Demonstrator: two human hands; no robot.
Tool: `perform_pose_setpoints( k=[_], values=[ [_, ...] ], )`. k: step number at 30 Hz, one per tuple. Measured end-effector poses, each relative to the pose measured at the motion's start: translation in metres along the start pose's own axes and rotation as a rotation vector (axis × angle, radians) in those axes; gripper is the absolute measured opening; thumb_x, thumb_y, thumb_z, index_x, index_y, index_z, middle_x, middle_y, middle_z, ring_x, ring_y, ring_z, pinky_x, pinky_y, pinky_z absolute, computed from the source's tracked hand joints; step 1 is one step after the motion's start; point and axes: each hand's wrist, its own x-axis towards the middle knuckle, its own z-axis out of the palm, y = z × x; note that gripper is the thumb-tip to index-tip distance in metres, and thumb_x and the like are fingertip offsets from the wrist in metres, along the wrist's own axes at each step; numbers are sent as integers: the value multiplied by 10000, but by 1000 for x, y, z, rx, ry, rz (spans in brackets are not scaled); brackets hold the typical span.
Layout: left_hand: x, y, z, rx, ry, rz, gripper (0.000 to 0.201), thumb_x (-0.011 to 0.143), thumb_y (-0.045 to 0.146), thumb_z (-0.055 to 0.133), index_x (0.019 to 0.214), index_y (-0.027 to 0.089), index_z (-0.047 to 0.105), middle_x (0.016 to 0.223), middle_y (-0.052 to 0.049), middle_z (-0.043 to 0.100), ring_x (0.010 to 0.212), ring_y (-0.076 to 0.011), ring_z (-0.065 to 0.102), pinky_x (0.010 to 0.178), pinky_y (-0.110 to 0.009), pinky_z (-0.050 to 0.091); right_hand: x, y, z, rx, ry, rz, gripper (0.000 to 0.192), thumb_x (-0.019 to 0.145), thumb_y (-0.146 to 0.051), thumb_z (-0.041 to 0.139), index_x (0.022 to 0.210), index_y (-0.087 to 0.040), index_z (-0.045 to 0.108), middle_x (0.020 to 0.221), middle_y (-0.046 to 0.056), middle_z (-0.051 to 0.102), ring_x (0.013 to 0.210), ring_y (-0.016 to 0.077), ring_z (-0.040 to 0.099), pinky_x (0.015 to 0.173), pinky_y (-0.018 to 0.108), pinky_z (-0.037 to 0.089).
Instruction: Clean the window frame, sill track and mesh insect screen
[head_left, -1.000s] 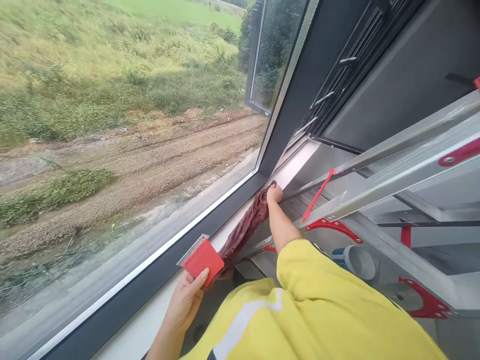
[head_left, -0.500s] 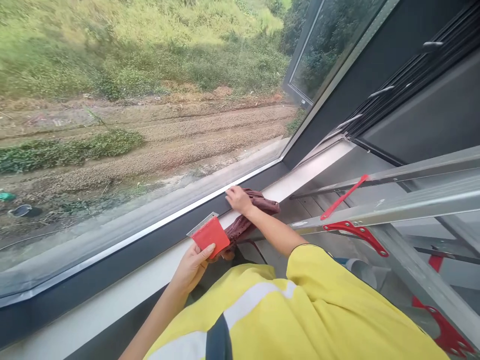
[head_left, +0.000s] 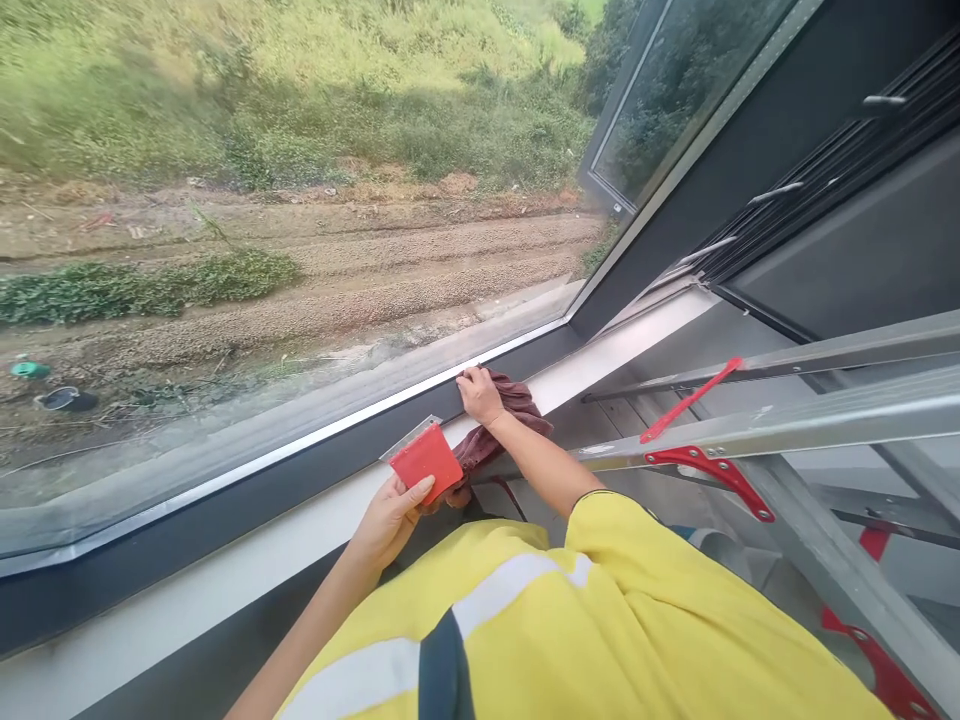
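My left hand (head_left: 394, 510) grips a red scraper (head_left: 426, 465), its thumb lying over the flat face. A thin pale blade edge sticks out along the scraper's upper left side. My right hand (head_left: 481, 395) is closed on a dark reddish-brown cloth (head_left: 529, 405), beside the dark lower window frame (head_left: 285, 490). The cloth hangs bunched over the white sill (head_left: 247, 560) and trails down behind the scraper. Whether the fingers of my left hand also hold the cloth's lower end is hidden.
An aluminium stepladder (head_left: 832, 415) with red braces stands close on the right. Above it, dark blind slats (head_left: 847, 170) are gathered. An opened window sash (head_left: 637, 110) tilts outward. Through the large glass pane show bare soil (head_left: 360, 270) and grass. A grey bucket-like object (head_left: 720, 545) is partly hidden behind my sleeve.
My right hand has drawn the cloth up, and it bunches more beneath the fingers. The left hand still holds the scraper. The view has shifted slightly.
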Motion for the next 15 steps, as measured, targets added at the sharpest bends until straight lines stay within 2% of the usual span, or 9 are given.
perform_pose_setpoints(
  k=[2, 5, 7, 10, 15],
  values=[
    [2, -1, 0, 8, -9, 17, 620, 672, 388, 844, 1098, 117, 483, 1065, -145, 571, 808, -171, 551, 639, -232, 474, 0, 1, 0, -30, -5, 19, 323, 952, -216, 381, 991, -185, 700, 1023, 115, 548, 888, 224, 400, 877, 339, 367],
    [3, 0, -1, 3, -12, 38, 586, 682, 394, 835, 1062, 107, 495, 1057, -151, 572, 801, -171, 549, 645, -245, 482, 2, 11, -4, -87, 29, 122, 329, 953, -200, 374, 914, -176, 700, 962, 114, 531, 853, 220, 384, 852, 336, 359],
    [2, 0, -2, -1, -18, 47, 579, 685, 389, 832, 1068, 120, 492, 1084, -148, 567, 811, -174, 551, 642, -245, 482, 2, 13, -3, -106, 34, 125, 349, 951, -178, 360, 856, -170, 696, 934, 106, 526, 837, 213, 380, 844, 323, 356],
    [-1, 1, -3, 14, -55, 34, 586, 688, 386, 830, 1084, 125, 487, 1094, -148, 566, 814, -176, 553, 631, -237, 471, 3, 9, 0, -103, 7, 81, 342, 949, -163, 363, 893, -182, 700, 941, 96, 528, 847, 208, 380, 845, 308, 351],
    [-6, 5, -8, 6, -54, 15, 620, 642, 394, 859, 1067, 120, 502, 1099, -152, 565, 815, -187, 555, 644, -247, 472, 2, 1, 3, -125, 15, 229, 351, 945, -161, 365, 888, -172, 711, 948, 108, 522, 863, 213, 379, 866, 318, 347]
  ],
)
